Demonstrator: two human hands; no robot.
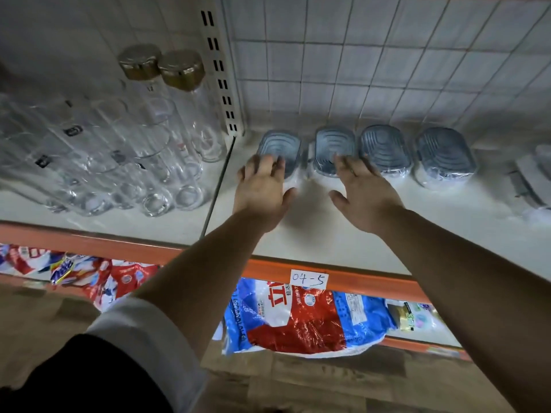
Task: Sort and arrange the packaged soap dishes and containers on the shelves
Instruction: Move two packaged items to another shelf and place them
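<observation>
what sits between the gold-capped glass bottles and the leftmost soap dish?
Head view: the slotted white upright at the back, and below it the dark seam between the two shelf boards. Nothing else separates the gold-capped bottles from the leftmost soap dish.

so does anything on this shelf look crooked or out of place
Yes: the pale packaged item at the far right lies slanted, out of line with the row, and is partly cut off by the frame. The four grey soap dishes sit in a fairly even line along the back of the shelf.
</observation>
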